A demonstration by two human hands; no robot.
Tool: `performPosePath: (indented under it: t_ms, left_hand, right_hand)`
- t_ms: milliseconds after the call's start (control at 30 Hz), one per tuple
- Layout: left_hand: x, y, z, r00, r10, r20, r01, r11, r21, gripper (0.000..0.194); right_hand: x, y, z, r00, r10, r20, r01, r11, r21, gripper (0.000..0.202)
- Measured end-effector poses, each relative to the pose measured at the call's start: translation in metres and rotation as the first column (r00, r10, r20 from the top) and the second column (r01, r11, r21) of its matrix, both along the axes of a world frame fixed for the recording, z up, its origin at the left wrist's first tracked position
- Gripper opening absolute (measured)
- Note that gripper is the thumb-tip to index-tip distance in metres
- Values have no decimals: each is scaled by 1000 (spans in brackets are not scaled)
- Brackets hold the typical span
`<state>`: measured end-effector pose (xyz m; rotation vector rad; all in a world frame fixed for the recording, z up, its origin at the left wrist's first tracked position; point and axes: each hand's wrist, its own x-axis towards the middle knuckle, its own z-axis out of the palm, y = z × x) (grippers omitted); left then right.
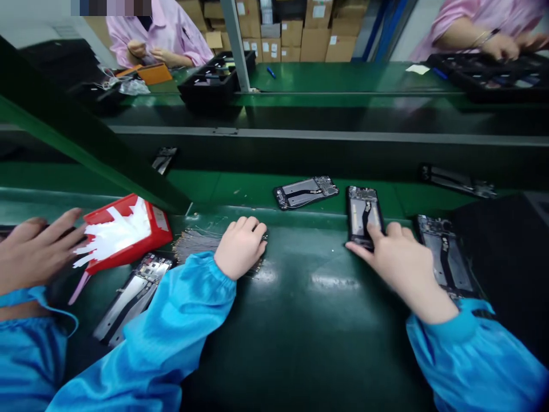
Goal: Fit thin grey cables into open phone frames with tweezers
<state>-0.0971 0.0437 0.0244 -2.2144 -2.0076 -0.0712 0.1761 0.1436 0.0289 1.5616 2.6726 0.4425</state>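
Note:
My left hand (241, 247) rests on a bundle of thin grey cables (195, 243) with its fingers curled; whatever they pinch, if anything, is hidden. With thumb and fingers, my right hand (401, 260) grips the lower end of an opened phone (363, 206), whose circuit board lies at its far end. Another opened phone (306, 191) lies between my hands, farther back. Beside my right wrist is an opened phone (446, 252), partly covered by my sleeve. Under my left forearm shows one more opened phone (132, 297).
A co-worker's hand (38, 252) reaches to a red box (128, 232) with white strips at left. A green post (98, 137) slants across the left side. Opened phones (457, 180) lie along the strip behind. A black box (510, 257) stands right. Two people work across the bench.

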Motion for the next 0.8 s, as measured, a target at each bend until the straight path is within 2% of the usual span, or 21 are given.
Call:
performPosePath:
  t_ms: [67,167,233,300,400,533,600,667,733,800]
  left_hand:
    - [-3,1,-1,998,-14,-55,14,1000,-4,6]
    - [0,3,-2,995,-59,-74,62,998,30,9]
    - [3,4,-1,994,-98,-49,101,993,59,12]
    - [9,2,1,990,-138,1,138,987,79,15]
    - [24,-3,0,974,-197,109,190,979,74,18]
    - [47,-8,-9,939,-261,222,258,965,44,24]
    - [51,-10,-14,924,-247,291,243,969,51,24]
    - [49,-10,-18,897,-220,383,209,975,71,21]
    - [46,-11,-20,868,-206,453,187,978,88,19]
    - [45,-12,-21,855,-205,477,187,979,85,18]
  right_hand:
    - [-7,-27,-1,987,159,-32,-161,986,-45,56]
    - [-23,-52,-6,904,403,-139,-422,894,-150,42]
    - [-35,-59,-11,835,505,-218,-543,822,-172,34]
    - [-44,-61,-15,799,539,-268,-590,790,-170,29]
    - [-54,-61,-20,806,519,-284,-574,804,-158,30]
    - [-63,-62,-20,869,440,-224,-478,865,-155,32]
    - [-67,-61,-19,912,360,-196,-395,899,-188,33]
    - [-66,-59,-16,933,265,-243,-323,914,-246,35]
    - [-61,-54,-12,888,200,-415,-347,882,-317,32]
    - [-52,-47,-8,752,138,-645,-454,817,-355,20]
